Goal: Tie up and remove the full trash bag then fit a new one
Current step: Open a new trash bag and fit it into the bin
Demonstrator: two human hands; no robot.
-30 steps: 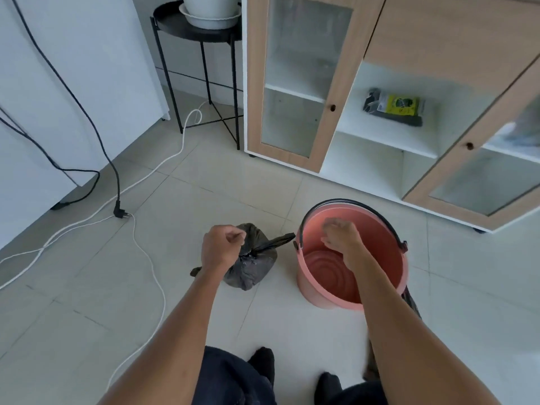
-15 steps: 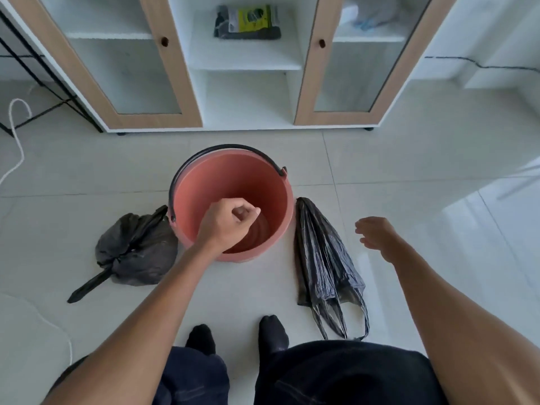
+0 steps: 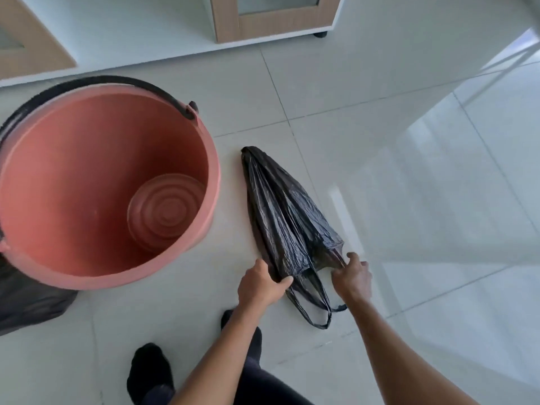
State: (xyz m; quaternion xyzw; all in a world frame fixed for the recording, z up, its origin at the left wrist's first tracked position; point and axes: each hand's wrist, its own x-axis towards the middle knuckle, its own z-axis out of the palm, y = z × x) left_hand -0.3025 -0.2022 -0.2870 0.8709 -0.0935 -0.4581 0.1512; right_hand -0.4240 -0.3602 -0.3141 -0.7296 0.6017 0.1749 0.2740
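Observation:
A new black trash bag lies flat and folded on the floor tiles, right of the pink bucket. The bucket stands bare inside, with a black handle lying along its far rim. My left hand pinches the bag's near left edge. On the near right edge, by the handle loops, my right hand has its fingers closed. The tied full trash bag shows at the left edge, partly hidden behind the bucket.
A white cabinet with wood-framed doors stands along the far side on small feet. My feet in black socks rest on the tiles below the bucket. Glossy floor tiles stretch to the right.
The view has swung down and right. Both hands have dropped from above the bucket to the new bag on the floor and taken hold of its near end.

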